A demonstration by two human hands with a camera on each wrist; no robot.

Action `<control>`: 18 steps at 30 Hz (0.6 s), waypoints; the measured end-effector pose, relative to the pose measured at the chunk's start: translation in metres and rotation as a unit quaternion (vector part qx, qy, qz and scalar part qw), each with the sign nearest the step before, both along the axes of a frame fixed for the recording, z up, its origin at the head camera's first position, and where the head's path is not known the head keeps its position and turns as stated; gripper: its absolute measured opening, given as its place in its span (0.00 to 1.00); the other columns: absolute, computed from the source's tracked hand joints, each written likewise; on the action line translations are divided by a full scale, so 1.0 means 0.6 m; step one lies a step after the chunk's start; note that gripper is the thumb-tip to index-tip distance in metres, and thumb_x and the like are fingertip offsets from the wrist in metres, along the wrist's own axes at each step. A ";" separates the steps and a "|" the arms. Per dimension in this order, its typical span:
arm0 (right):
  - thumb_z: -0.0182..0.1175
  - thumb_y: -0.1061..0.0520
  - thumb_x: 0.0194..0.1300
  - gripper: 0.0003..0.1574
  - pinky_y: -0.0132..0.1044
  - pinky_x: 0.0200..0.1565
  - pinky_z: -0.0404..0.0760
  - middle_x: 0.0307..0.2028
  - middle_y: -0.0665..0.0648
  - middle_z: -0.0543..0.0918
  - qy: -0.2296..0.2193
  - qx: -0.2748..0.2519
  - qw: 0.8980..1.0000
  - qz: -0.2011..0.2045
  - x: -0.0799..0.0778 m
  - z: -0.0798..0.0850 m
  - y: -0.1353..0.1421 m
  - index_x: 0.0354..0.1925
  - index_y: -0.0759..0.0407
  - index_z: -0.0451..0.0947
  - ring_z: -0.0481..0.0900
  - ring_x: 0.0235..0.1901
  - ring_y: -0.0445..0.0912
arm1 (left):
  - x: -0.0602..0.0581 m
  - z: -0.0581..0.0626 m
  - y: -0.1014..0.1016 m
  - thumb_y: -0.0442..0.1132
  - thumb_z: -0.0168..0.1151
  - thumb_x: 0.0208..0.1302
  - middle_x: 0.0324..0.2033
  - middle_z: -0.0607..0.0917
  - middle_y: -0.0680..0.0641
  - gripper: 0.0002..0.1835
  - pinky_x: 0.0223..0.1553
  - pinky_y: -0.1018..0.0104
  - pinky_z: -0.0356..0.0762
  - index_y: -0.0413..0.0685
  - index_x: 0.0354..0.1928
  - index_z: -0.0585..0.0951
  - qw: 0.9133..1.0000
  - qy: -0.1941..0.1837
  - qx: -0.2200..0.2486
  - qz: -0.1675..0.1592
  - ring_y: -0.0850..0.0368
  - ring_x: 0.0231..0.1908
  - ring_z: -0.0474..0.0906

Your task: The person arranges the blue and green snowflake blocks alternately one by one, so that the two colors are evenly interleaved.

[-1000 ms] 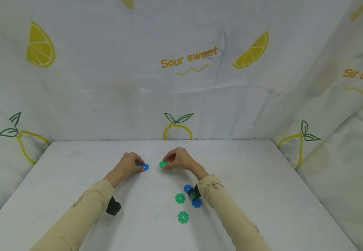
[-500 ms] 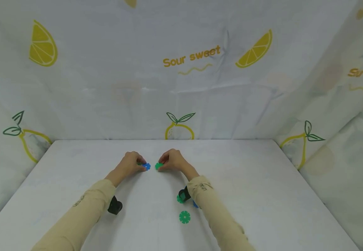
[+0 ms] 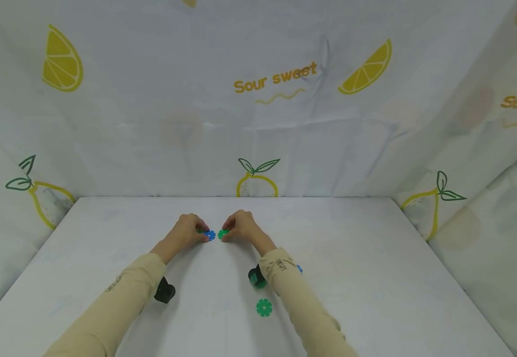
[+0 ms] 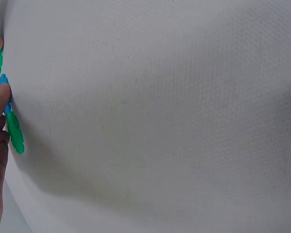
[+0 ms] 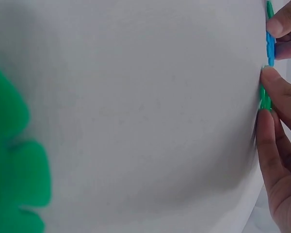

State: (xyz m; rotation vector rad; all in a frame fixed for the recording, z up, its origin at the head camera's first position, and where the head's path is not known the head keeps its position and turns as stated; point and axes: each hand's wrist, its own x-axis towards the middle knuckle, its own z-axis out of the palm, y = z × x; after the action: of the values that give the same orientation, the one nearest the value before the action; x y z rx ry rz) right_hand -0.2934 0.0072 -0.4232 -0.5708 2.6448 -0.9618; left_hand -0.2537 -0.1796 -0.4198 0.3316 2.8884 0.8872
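Note:
My left hand (image 3: 188, 230) pinches a blue notched disc (image 3: 211, 235) between thumb and fingers. In the left wrist view a green disc (image 4: 15, 133) is joined edge to edge with that blue disc (image 4: 4, 79), in one line. My right hand (image 3: 242, 228) pinches another green notched disc (image 3: 223, 233), its rim turned toward the blue one. In the head view a narrow gap shows between the two rims. The right wrist view shows the green disc (image 5: 265, 97) edge-on between thumb and fingers, just below the blue disc (image 5: 270, 48).
On the white table (image 3: 352, 258) a loose green disc (image 3: 264, 307) lies nearer the front. Another green disc (image 3: 260, 284) is partly hidden by the right wrist camera (image 3: 256, 276). A blue disc (image 3: 299, 268) peeks out behind the right sleeve (image 3: 303, 292). A printed cloth (image 3: 187, 139) stands behind.
My right hand has moved left with its green disc, closing most of the gap to the blue disc. My left hand has stayed nearly in place. The right sleeve now covers more loose discs.

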 end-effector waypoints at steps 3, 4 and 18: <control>0.75 0.62 0.48 0.13 0.31 0.42 0.78 0.30 0.51 0.86 -0.016 0.006 1.000 -0.016 0.008 0.010 -0.004 0.36 0.60 0.86 0.79 0.34 0.41 | 0.000 -0.001 0.000 0.35 0.73 0.53 0.38 0.85 0.41 0.12 0.47 0.53 0.76 0.36 0.38 0.86 1.000 0.000 0.001 0.000 0.47 0.42 0.78; 0.75 0.62 0.48 0.15 0.31 0.43 0.78 0.32 0.51 0.86 -0.016 0.006 1.000 -0.019 0.009 0.011 -0.004 0.37 0.61 0.86 0.79 0.35 0.42 | -0.001 -0.001 0.001 0.35 0.73 0.53 0.38 0.85 0.41 0.12 0.47 0.54 0.76 0.36 0.38 0.86 1.000 0.000 0.001 0.000 0.47 0.42 0.78; 0.74 0.64 0.49 0.14 0.29 0.40 0.77 0.33 0.53 0.86 -0.018 -0.004 1.000 -0.017 0.009 0.011 0.009 0.38 0.61 0.86 0.80 0.34 0.41 | 0.003 0.004 0.002 0.34 0.72 0.53 0.39 0.83 0.41 0.12 0.47 0.52 0.76 0.36 0.38 0.85 1.000 -0.008 -0.006 0.011 0.47 0.43 0.77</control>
State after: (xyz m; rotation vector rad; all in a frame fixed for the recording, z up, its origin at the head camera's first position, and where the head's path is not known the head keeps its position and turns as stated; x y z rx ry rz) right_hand -0.2878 0.0126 -0.4168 -0.5082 2.6285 -0.9827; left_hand -0.2520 -0.1784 -0.4171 0.2908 2.8866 0.8704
